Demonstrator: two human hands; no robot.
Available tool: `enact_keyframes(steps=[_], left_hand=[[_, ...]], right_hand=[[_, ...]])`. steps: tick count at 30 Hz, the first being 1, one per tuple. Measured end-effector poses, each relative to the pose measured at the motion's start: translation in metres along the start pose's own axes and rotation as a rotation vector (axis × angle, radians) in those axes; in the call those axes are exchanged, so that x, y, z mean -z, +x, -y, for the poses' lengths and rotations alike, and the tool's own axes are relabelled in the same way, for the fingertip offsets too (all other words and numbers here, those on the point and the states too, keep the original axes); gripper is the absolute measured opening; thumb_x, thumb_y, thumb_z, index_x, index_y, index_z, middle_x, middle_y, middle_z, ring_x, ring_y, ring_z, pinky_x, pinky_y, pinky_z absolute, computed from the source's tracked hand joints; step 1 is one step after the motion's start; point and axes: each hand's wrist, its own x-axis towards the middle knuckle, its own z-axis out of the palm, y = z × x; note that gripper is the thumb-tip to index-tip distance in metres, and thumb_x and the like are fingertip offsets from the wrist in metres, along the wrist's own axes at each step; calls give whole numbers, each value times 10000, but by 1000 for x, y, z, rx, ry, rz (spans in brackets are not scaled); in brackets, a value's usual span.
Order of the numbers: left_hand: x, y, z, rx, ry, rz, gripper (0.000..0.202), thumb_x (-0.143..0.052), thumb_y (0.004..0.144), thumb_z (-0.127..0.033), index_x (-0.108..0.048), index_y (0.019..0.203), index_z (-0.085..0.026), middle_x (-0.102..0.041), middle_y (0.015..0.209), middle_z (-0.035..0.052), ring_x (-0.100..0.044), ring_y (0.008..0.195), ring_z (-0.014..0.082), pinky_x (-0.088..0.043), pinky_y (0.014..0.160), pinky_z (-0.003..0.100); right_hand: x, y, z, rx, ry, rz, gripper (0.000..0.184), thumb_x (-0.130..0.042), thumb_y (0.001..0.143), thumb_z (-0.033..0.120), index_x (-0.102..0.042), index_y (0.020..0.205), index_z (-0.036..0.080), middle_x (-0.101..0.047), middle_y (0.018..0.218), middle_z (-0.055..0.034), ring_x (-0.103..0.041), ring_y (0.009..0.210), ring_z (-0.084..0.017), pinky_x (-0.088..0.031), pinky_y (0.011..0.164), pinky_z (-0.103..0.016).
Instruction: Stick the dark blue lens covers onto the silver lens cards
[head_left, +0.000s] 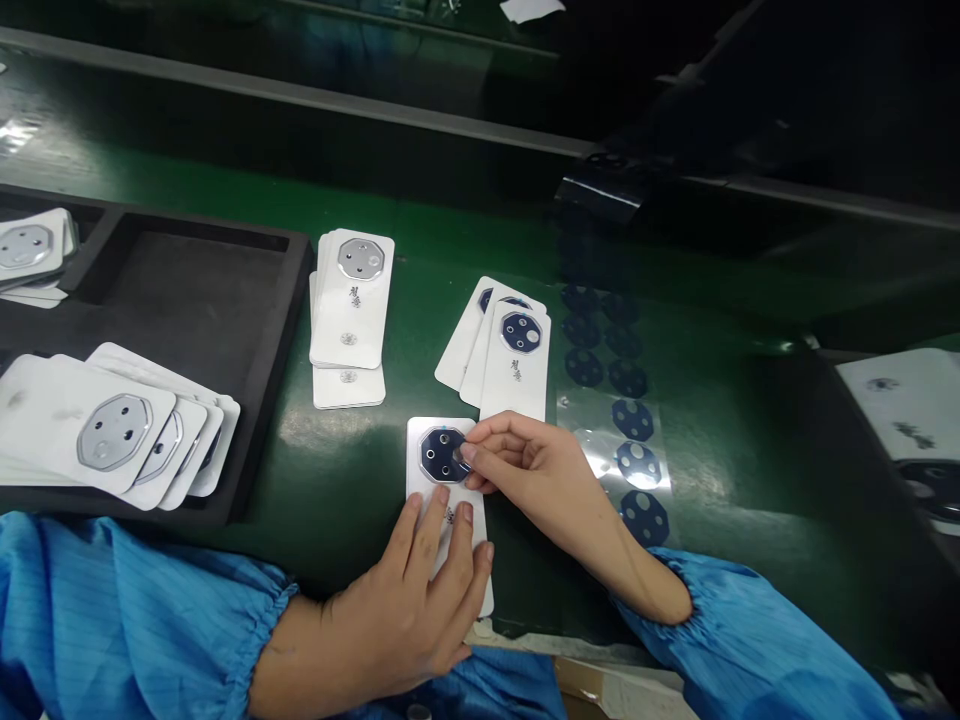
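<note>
A white rounded rectangular panel lies in front of me on the green table, with an octagonal silver-rimmed area near its top. Over that area sits a dark blue round-holed sticker. My left hand rests on the panel with its fingers spread, just below the octagon. At the octagon's right edge, my right hand pinches the sticker's edge between thumb and index finger. The fingertips partly hide that edge. Behind the right hand, several panels with blue octagons lie fanned, the top panel partly covered by the hand.
To the right, a clear sheet carries rows of dark blue stickers. Panels with silver octagons form a stack at centre left. A black tray at left holds more panels. Another white panel is at the far right.
</note>
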Motion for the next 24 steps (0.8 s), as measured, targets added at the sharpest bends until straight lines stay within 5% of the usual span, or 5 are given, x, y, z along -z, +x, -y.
enact_keyframes(steps=[7, 11, 17, 24], left_hand=[[0, 0, 0, 3, 11, 0, 704, -441, 1029, -548, -464, 1452, 14, -461, 1435, 319, -485, 1298, 524, -469, 1023, 618], [1, 0, 2, 2, 1, 5, 713, -449, 1025, -559, -465, 1448, 15, -469, 1431, 313, -482, 1304, 520, -453, 1038, 614], [0, -2, 1, -1, 12, -11, 739, -497, 1002, -588, -473, 1442, 4, -503, 1405, 292, -497, 1293, 510, -449, 1037, 611], [1, -2, 2, -21, 9, 12, 762, -483, 1006, -611, -451, 1462, -1, -457, 1446, 304, -456, 1326, 519, -432, 1049, 618]], right_hand=[[-3, -4, -4, 91, -145, -56, 180, -719, 872, 357, -678, 910, 187, -688, 721, -14, -683, 637, -177, -552, 576, -259], [-10, -6, -11, 410, -548, -197, 101, -631, 951, 270, -652, 898, 187, -647, 703, 23, -614, 585, -124, -460, 537, -235], [-19, -2, -19, 805, -1089, -322, 287, -530, 1056, 271, -590, 798, 159, -538, 674, 12, -513, 546, -123, -293, 464, -283], [-18, -3, -13, 710, -1333, -422, 516, -402, 1092, 516, -537, 730, 173, -482, 622, 3, -478, 516, -154, -223, 462, -290]])
